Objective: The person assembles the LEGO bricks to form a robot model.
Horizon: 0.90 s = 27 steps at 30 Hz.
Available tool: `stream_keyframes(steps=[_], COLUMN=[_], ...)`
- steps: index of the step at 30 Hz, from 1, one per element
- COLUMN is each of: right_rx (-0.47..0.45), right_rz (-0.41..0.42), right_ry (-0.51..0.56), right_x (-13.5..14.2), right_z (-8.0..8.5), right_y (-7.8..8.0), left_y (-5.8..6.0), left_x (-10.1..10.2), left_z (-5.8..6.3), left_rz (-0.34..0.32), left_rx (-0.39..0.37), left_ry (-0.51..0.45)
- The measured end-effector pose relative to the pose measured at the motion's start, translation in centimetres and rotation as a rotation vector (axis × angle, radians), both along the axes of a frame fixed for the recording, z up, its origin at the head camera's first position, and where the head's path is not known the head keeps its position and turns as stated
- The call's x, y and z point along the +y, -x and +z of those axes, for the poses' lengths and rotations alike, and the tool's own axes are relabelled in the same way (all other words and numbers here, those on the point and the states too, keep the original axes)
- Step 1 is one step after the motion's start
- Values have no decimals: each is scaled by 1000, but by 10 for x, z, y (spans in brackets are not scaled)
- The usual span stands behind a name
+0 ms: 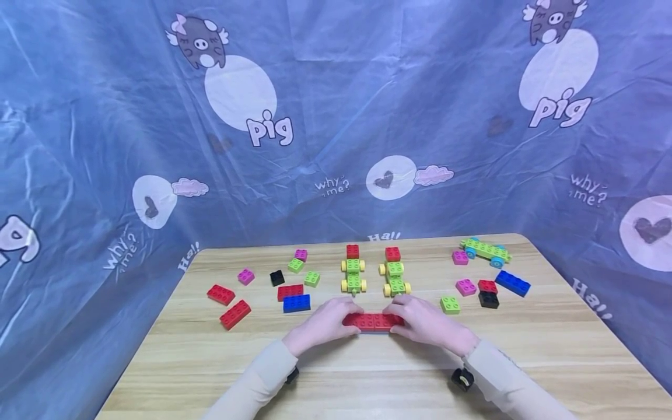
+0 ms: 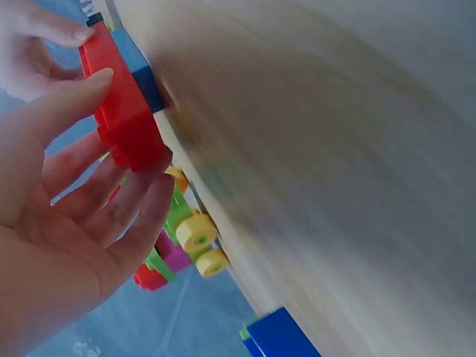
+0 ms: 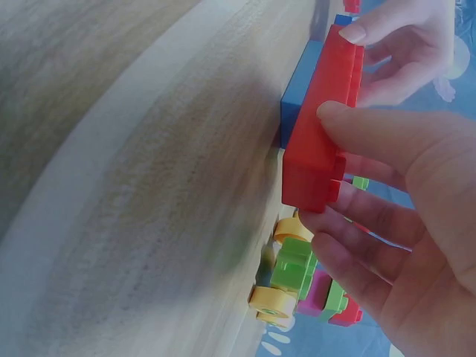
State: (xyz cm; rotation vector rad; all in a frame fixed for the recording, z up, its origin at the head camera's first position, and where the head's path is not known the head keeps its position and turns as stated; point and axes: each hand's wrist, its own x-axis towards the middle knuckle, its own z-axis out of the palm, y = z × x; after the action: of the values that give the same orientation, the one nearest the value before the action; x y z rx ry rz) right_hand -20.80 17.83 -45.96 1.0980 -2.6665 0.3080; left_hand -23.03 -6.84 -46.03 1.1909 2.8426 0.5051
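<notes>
Two red building bricks [image 1: 362,321] lie end to end on top of a blue brick [image 3: 299,97], which is mostly hidden from above. My left hand [image 1: 329,321] pinches the left red brick [image 2: 126,111], thumb on the near side and fingers on the far side and end. At the other end, my right hand [image 1: 427,322] grips the right red brick [image 3: 312,149] the same way. In both wrist views the red bricks overhang the blue one at the ends. Just beyond the hands stand two lime brick cars with yellow wheels [image 1: 353,275] [image 1: 395,278].
Loose red, blue, lime, pink and black bricks [image 1: 296,303] lie to the left. More bricks, including a long blue one [image 1: 513,283], lie to the right. A lime car base with blue wheels [image 1: 485,251] sits at the back right. Blue printed cloth [image 1: 325,116] hangs behind the wooden table [image 1: 367,385].
</notes>
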Motion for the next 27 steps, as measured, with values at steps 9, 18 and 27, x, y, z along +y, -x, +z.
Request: stream_keyframes(steps=[9,18,27], right_rx=[7,-8,5], right_rz=[-5,-5,1], right_ry=[-5,-21,-6], right_x=[1,0,2], right_z=[0,0,-1], right_y=[-1,-2,-2], left_y=[-2,-3,-4], left_x=[-23,-26,-25], left_z=[1,0,0], left_rz=[50,64,64], left_rx=[-19,-47,-58], left_ry=[-24,-35,-82])
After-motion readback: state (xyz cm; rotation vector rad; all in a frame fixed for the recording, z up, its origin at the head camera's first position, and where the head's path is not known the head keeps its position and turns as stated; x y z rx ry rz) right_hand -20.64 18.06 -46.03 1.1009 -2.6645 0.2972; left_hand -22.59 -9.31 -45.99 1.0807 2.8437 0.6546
